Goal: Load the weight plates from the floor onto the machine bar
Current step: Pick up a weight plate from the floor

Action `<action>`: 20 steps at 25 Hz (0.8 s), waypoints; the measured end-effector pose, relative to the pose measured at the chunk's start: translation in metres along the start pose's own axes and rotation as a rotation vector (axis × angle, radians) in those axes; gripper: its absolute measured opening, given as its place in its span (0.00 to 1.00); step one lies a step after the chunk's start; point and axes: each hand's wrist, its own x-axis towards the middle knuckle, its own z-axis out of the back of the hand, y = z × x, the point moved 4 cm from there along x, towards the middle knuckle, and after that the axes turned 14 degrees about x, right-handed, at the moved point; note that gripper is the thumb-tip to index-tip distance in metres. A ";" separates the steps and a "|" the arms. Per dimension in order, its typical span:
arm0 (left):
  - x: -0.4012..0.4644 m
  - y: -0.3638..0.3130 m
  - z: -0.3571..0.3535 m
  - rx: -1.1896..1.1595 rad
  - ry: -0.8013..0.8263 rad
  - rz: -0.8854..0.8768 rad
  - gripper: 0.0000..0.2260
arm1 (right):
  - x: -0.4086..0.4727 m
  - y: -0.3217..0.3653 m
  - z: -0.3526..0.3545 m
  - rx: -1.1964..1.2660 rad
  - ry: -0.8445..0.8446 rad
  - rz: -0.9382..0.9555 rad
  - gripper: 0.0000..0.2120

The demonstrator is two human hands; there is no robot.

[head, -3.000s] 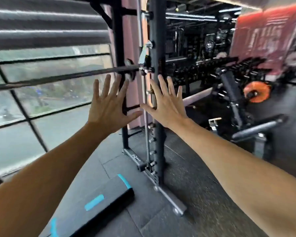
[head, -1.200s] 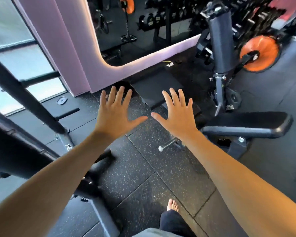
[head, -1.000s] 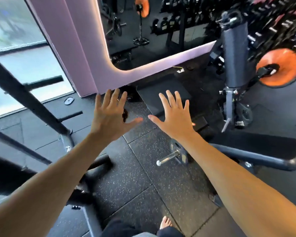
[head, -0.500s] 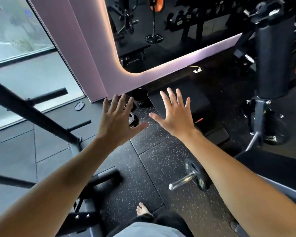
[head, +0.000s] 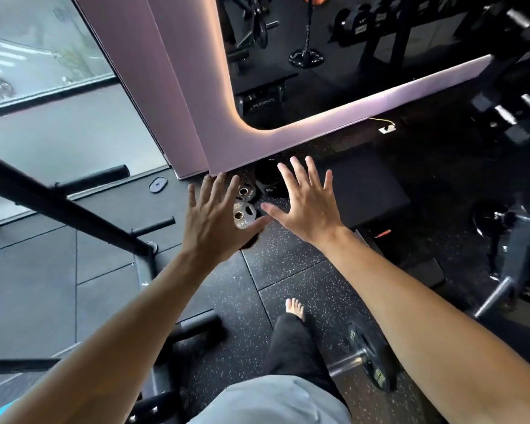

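A big pink wall panel [head: 178,87] stands ahead, with a glowing curved edge. A mirror [head: 334,50] sits inside it and shows dark gym gear. To the left is a wide window [head: 43,50] with grey light. The floor [head: 288,270] is black rubber with tiny white specks. A flat black mat [head: 364,191] lies by the wall. A small white plug [head: 386,128] with a yellow wire lies near the panel. One bare foot [head: 295,307] stands on the floor, under a black trouser leg [head: 291,347].
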 end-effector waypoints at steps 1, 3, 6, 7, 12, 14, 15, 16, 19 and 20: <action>0.013 0.002 -0.006 0.009 0.002 0.015 0.48 | 0.015 -0.009 -0.005 0.010 0.010 0.011 0.45; 0.047 0.004 -0.020 0.031 0.012 0.054 0.47 | 0.053 -0.029 -0.015 0.022 0.034 0.035 0.44; 0.108 -0.006 -0.042 0.031 0.064 0.113 0.47 | 0.111 -0.063 -0.023 0.023 0.069 0.060 0.45; 0.132 -0.014 -0.050 0.022 0.086 0.128 0.47 | 0.132 -0.078 -0.022 0.029 0.081 0.054 0.45; 0.217 -0.033 -0.076 -0.012 0.128 0.200 0.47 | 0.210 -0.132 -0.029 0.035 0.185 0.085 0.45; 0.240 -0.026 -0.087 -0.020 0.146 0.245 0.46 | 0.241 -0.141 -0.037 0.035 0.220 0.095 0.45; 0.247 -0.019 -0.093 -0.020 0.160 0.277 0.47 | 0.256 -0.142 -0.043 0.040 0.238 0.103 0.45; 0.252 -0.010 -0.101 -0.021 0.178 0.306 0.47 | 0.270 -0.142 -0.050 0.049 0.258 0.116 0.45; 0.265 0.022 -0.135 -0.018 0.249 0.381 0.48 | 0.312 -0.130 -0.084 0.068 0.324 0.163 0.43; 0.269 0.034 -0.148 -0.022 0.276 0.401 0.48 | 0.326 -0.124 -0.096 0.071 0.336 0.175 0.43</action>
